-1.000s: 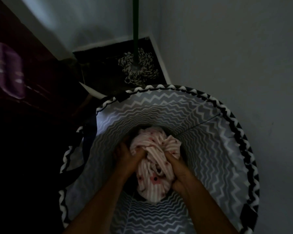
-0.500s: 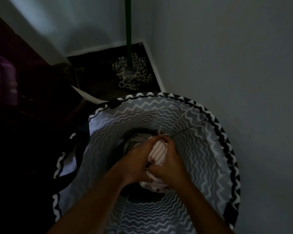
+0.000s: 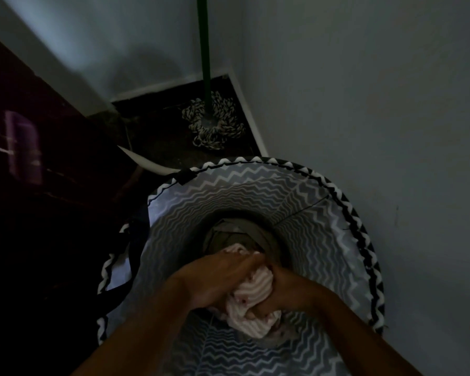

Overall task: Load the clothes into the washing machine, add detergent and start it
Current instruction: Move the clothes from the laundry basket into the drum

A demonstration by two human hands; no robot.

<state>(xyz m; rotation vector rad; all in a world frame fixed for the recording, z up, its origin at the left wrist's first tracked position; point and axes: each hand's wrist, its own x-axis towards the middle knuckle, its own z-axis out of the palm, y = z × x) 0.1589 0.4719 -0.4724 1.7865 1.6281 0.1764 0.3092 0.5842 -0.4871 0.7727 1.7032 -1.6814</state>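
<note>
well, on my feed both hands are down inside the round fabric laundry hamper (image 3: 345, 202), the one with the grey-and-white zigzag lining and the black-and-white braided rim. the left hand (image 3: 217, 278) is curled over the top of a bunched pink-and-white striped garment (image 3: 255, 291) with small dark red spots. the right hand (image 3: 285, 291) is clenched round the same bundle from the other side, its fingers wrapped under the cloth. the two hands touch each other above the bundle. the garment hangs between them, inside the hamper, below the rim and above the bottom. beneath it, at the bottom, i make out some crumpled grey cloth (image 3: 234, 234), too dim for me to tell what it is. the hamper stands close against a pale wall (image 3: 377, 104) on its right. beyond it, in the corner, a mop with a black-and-white twisted rope head (image 3: 215, 126) rests on the dark floor, its green handle (image 3: 204, 50) rising upright. a dark reddish wooden panel (image 3: 38, 199) fills the left side.
</note>
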